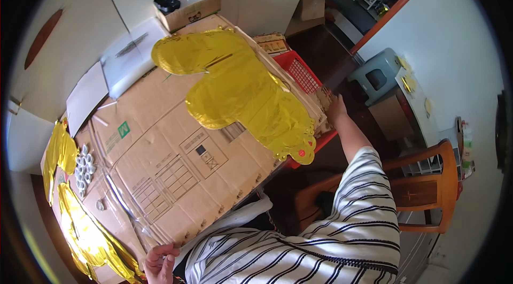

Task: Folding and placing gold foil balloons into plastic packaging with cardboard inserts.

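Observation:
On a cardboard-covered table (140, 142) lies a large flat gold foil balloon (230, 89) with rounded lobes and a red dot near its end. My right hand (336, 111) reaches past the table's right edge to a piece of torn cardboard (323, 98) beside a red plastic basket (299, 71); its fingertips are partly hidden. Low at the table's front left, my left hand (160, 264) has its fingers curled toward the thumb, and what they hold, if anything, is too small to tell. More crumpled gold foil (88, 230) lies just left of it.
Several small silvery rolls (84, 170) sit at the left, near a single clear ring (100, 205). An open cardboard box (189, 7) with a black tray stands at the back. A wooden chair (435, 193) and a grey-green stool (375, 77) are on the right.

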The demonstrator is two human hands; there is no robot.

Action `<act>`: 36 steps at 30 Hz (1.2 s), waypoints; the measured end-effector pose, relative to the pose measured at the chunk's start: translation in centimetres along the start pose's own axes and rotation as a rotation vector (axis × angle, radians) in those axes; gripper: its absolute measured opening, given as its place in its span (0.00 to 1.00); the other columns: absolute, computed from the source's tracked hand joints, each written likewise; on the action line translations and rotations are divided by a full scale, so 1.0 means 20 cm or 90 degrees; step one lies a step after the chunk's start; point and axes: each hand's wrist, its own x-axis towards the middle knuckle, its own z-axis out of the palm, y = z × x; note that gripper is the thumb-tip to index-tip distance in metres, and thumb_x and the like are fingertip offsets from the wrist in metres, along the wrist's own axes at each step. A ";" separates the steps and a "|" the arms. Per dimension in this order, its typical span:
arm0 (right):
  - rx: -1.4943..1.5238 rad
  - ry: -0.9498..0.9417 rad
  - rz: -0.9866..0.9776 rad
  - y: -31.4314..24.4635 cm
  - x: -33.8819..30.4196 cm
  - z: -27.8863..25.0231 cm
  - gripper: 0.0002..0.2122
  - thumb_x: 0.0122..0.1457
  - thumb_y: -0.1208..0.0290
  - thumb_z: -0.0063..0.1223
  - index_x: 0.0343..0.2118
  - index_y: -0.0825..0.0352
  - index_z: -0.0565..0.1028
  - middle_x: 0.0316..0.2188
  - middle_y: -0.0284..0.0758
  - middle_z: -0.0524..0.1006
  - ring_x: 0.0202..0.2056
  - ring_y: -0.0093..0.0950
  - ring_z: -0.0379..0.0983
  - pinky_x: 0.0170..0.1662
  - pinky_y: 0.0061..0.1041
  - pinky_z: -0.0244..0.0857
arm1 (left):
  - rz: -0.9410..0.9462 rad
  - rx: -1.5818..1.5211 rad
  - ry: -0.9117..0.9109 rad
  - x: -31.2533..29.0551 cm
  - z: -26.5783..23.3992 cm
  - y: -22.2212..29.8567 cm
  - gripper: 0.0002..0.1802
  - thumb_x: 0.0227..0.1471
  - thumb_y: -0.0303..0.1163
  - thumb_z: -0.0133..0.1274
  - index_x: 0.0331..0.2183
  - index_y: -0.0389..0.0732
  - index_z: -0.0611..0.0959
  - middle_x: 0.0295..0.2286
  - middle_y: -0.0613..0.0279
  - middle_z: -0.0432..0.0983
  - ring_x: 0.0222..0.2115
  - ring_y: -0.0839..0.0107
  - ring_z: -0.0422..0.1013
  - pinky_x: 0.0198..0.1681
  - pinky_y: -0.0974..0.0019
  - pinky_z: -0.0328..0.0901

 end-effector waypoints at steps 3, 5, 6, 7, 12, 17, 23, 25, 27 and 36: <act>0.481 0.008 0.130 -0.08 -0.14 0.08 0.20 0.57 0.64 0.53 0.51 0.66 0.77 0.48 0.42 0.79 0.54 0.41 0.73 0.57 0.42 0.65 | 0.012 -0.015 -0.003 -0.01 -0.02 0.04 0.17 0.56 0.36 0.61 0.41 0.32 0.81 0.31 0.58 0.82 0.33 0.74 0.76 0.41 0.70 0.68; 0.613 0.069 0.160 -0.14 -0.15 0.28 0.19 0.58 0.62 0.53 0.49 0.68 0.78 0.48 0.47 0.78 0.51 0.44 0.75 0.53 0.41 0.69 | 0.026 -0.046 -0.012 -0.03 -0.05 0.04 0.18 0.56 0.36 0.61 0.42 0.31 0.80 0.32 0.58 0.82 0.34 0.73 0.76 0.42 0.69 0.69; 0.664 0.096 0.175 -0.19 -0.17 0.30 0.19 0.58 0.62 0.53 0.48 0.69 0.78 0.48 0.48 0.78 0.50 0.45 0.75 0.51 0.40 0.71 | 0.039 -0.047 -0.014 -0.06 -0.07 0.02 0.16 0.57 0.33 0.60 0.41 0.31 0.81 0.32 0.57 0.82 0.34 0.72 0.76 0.42 0.69 0.69; 0.692 0.102 0.205 -0.26 -0.24 0.28 0.18 0.58 0.61 0.53 0.46 0.69 0.79 0.47 0.50 0.78 0.51 0.46 0.75 0.52 0.41 0.70 | 0.051 -0.041 -0.012 -0.09 -0.10 0.00 0.14 0.57 0.31 0.59 0.41 0.30 0.81 0.32 0.56 0.82 0.35 0.72 0.77 0.43 0.69 0.69; 0.754 0.171 0.188 -0.65 -0.47 0.31 0.19 0.62 0.56 0.47 0.39 0.69 0.80 0.38 0.52 0.79 0.44 0.51 0.75 0.46 0.47 0.70 | 0.068 0.043 0.026 -0.19 -0.20 -0.06 0.07 0.55 0.24 0.56 0.36 0.33 0.84 0.32 0.57 0.83 0.34 0.72 0.78 0.41 0.69 0.70; 0.510 0.012 -0.516 -1.14 -1.04 0.09 0.14 0.56 0.61 0.54 0.38 0.65 0.81 0.34 0.47 0.80 0.35 0.47 0.78 0.41 0.41 0.72 | 0.142 0.058 0.075 -0.26 -0.35 -0.02 0.07 0.57 0.25 0.57 0.38 0.34 0.84 0.32 0.58 0.83 0.34 0.72 0.79 0.40 0.70 0.70; 0.702 0.066 -0.894 -0.90 -1.88 -1.17 0.08 0.59 0.70 0.56 0.38 0.66 0.81 0.32 0.39 0.82 0.33 0.36 0.79 0.39 0.30 0.73 | 0.125 0.233 0.259 -0.34 -0.64 0.08 0.06 0.56 0.26 0.58 0.36 0.36 0.84 0.28 0.57 0.80 0.30 0.68 0.78 0.33 0.68 0.69; 0.716 0.251 -0.929 -0.92 -1.92 -1.45 0.05 0.58 0.73 0.57 0.35 0.66 0.81 0.29 0.39 0.81 0.31 0.34 0.79 0.36 0.28 0.72 | 0.191 0.440 0.347 -0.34 -0.74 0.09 0.04 0.51 0.27 0.60 0.31 0.39 0.84 0.27 0.57 0.79 0.31 0.60 0.76 0.36 0.62 0.69; 0.743 0.390 -0.906 -1.02 -1.93 -1.70 0.04 0.58 0.73 0.58 0.32 0.67 0.81 0.27 0.39 0.79 0.30 0.35 0.78 0.35 0.30 0.71 | 0.201 0.538 0.329 -0.37 -0.82 0.09 0.04 0.47 0.28 0.62 0.29 0.41 0.84 0.28 0.57 0.78 0.33 0.57 0.75 0.40 0.59 0.68; 0.605 0.627 -1.136 -1.86 -2.09 -2.17 0.07 0.57 0.72 0.57 0.38 0.64 0.80 0.36 0.37 0.77 0.38 0.37 0.75 0.45 0.34 0.70 | 0.231 0.615 0.189 -0.52 -0.90 -0.08 0.22 0.35 0.32 0.69 0.36 0.42 0.81 0.38 0.59 0.74 0.42 0.55 0.71 0.46 0.55 0.67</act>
